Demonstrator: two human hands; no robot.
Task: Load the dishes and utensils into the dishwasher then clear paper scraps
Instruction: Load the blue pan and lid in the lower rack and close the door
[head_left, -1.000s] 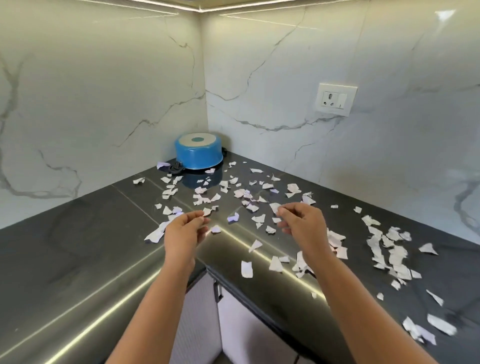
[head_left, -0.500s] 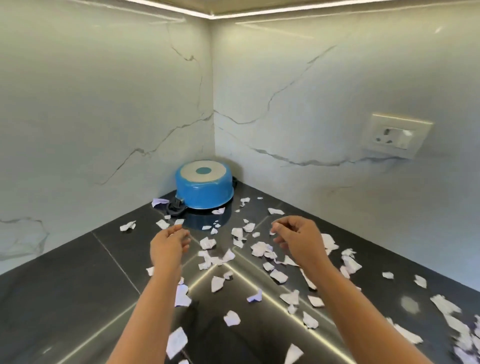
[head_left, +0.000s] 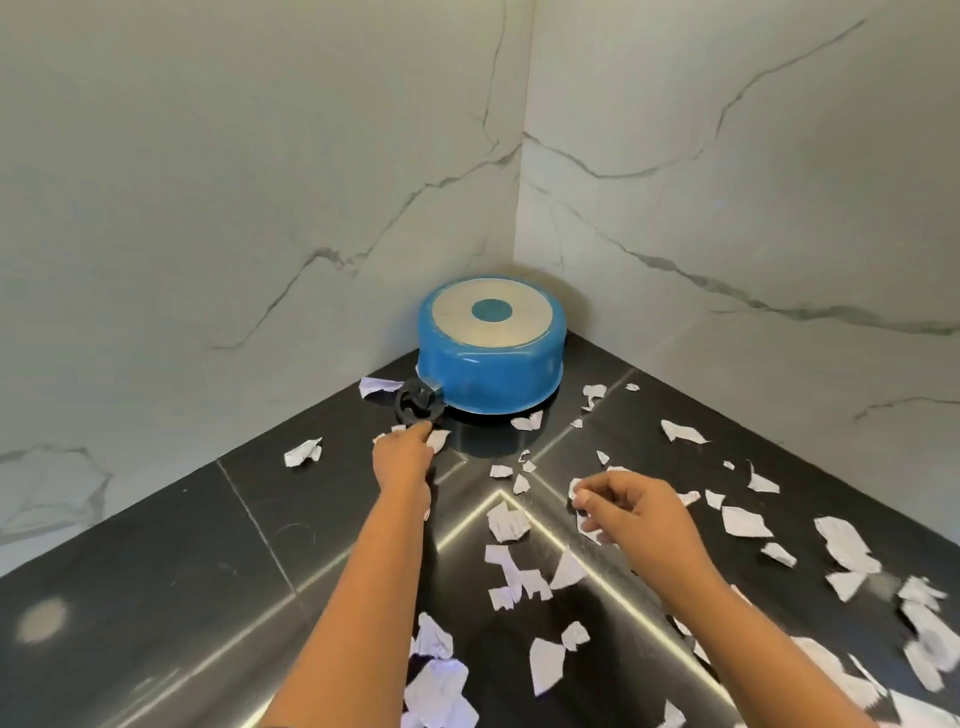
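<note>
A blue pot (head_left: 491, 364) stands upside down in the corner of the black counter (head_left: 156, 571), its black handle (head_left: 418, 406) pointing at me. My left hand (head_left: 402, 457) stretches forward with its fingertips at that handle, not closed around it. My right hand (head_left: 634, 514) hovers lower and to the right with curled fingers, thumb and forefinger together. A white scrap (head_left: 574, 488) shows at its fingertips; I cannot tell whether it is held. Several torn paper scraps (head_left: 506, 522) lie scattered over the counter, most of them on the right side (head_left: 847, 543).
Two white marble walls (head_left: 260, 208) meet behind the pot and close off the corner. One scrap (head_left: 378, 387) lies against the left wall beside the handle. The left stretch of the counter carries only one crumpled scrap (head_left: 303, 453).
The view has moved closer to the corner. My left hand has reached forward from mid-counter to the pot's handle. My right hand has dropped back and to the right.
</note>
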